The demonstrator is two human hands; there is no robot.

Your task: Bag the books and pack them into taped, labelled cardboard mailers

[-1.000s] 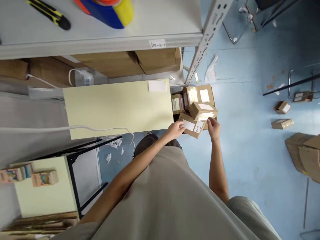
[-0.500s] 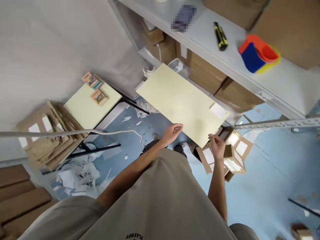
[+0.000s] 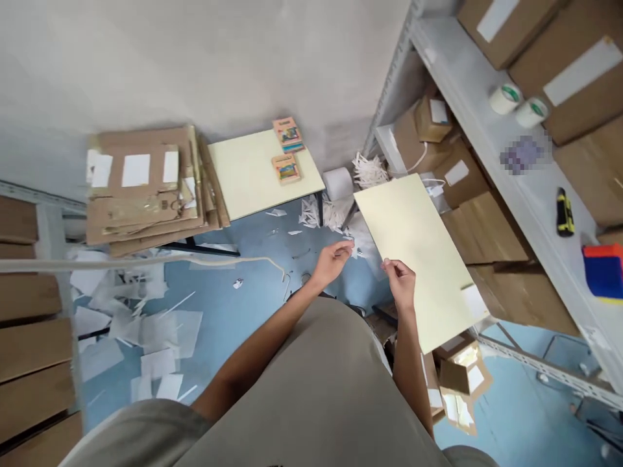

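Blue floor [image 3: 233, 324] strewn with loose white paper sheets [image 3: 178, 331] stretches between a plain grey wall [image 3: 195, 65] and a grey metal shelf [image 3: 462, 71] loaded with brown cardboard boxes [image 3: 487, 227]. Before the person, towards the right, lies a pale yellow rectangular tabletop [image 3: 413, 233], angled across the space, with a white paper slip [image 3: 474, 301] near its right-hand corner. The right hand [image 3: 402, 283] is poised at the tabletop's left edge, thumb and fingertips brought close together; whether they touch the board or pinch anything thin, I cannot tell. The left hand [image 3: 333, 263] hangs apart from it over the floor, fingers loosely curled, nothing visible in it. Farther off, by the wall, a second pale yellow table [image 3: 238, 188] carries small orange-covered books [image 3: 286, 168] beside a stack of flattened brown cardboard [image 3: 146, 214].

Working well at this edge seems to ask for a light touch: relaxed right fingers, the forearm kept off the board, and the left hand ready to steady it. Loose sheets underfoot could slide, so short, deliberate steps would be wise.
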